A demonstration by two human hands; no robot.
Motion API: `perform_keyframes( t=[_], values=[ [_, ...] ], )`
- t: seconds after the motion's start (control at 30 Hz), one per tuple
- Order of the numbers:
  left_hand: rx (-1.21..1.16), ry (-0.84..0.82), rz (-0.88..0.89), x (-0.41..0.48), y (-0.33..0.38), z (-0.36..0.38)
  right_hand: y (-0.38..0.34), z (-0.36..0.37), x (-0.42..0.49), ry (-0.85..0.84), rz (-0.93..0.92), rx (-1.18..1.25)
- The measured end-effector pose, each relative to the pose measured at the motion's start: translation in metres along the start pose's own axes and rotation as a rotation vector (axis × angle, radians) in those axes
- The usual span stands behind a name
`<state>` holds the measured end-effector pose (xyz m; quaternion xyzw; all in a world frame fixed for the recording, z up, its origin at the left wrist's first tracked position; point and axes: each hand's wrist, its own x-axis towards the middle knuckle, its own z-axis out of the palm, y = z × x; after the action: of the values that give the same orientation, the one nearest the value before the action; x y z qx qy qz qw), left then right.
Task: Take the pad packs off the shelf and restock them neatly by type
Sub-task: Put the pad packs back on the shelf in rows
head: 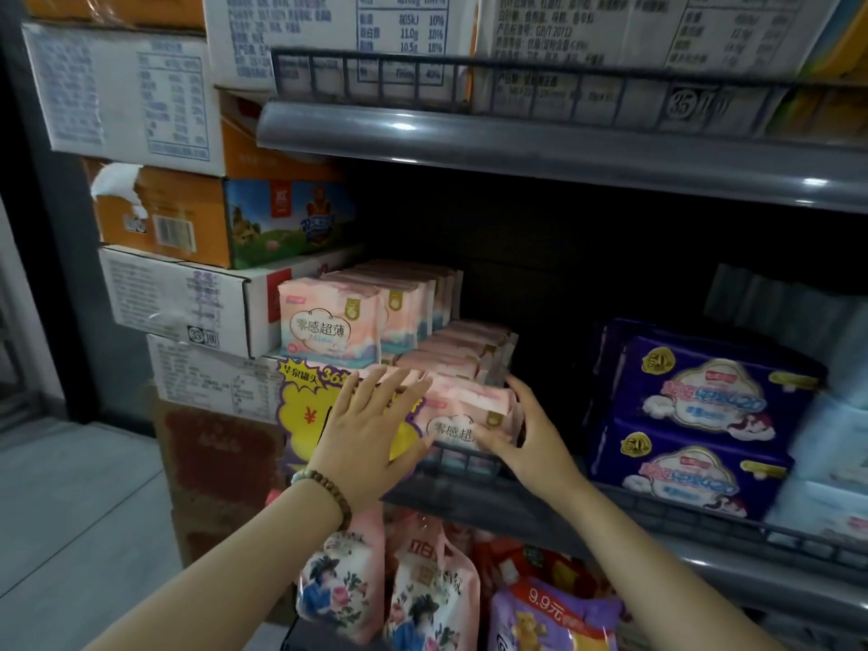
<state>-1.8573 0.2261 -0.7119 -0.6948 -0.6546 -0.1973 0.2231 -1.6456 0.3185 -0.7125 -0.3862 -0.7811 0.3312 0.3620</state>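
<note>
Pink pad packs fill the left end of the middle shelf [540,502]. An upper row of pink packs [329,321] stands upright, a lower row [462,354] runs behind a front pink pack [458,418]. My left hand [371,429] lies flat with spread fingers against the left side of that front pack. My right hand [526,429] presses its right side, thumb across the front. Two purple pad packs [704,392] are stacked at the right of the same shelf, with pale blue packs [831,444] beyond them.
Cardboard cartons [188,298] are stacked left of the shelf. A yellow price sign [305,415] hangs by my left hand. The shelf above [516,143] holds large white boxes. Below, a basket holds floral pink bags [343,589] and a purple bag [554,617]. The shelf's middle is dark.
</note>
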Motion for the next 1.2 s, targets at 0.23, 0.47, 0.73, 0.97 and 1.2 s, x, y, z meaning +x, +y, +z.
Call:
perform_keyframes(
  t=[0.23,0.47,0.73,0.97,1.2],
  values=[
    [-0.245,0.055,-0.096,-0.071,0.020,0.006,-0.012,0.014,-0.068,0.141,-0.230,-0.229],
    [-0.280,-0.302,-0.331,-0.192,0.013,0.069,0.037,0.096,-0.152,-0.238,-0.151,-0.323],
    [-0.379,-0.767,-0.747,-0.288,0.001,0.133,0.130,0.181,-0.208,-0.563,0.348,-0.309],
    [-0.734,-0.981,-1.165,-0.332,0.003,0.177,0.168,0.253,-0.233,-0.590,0.990,0.029],
    [-0.923,-1.066,-1.515,-0.362,-0.003,0.222,0.194,0.302,-0.259,-0.502,1.396,0.266]
  ],
)
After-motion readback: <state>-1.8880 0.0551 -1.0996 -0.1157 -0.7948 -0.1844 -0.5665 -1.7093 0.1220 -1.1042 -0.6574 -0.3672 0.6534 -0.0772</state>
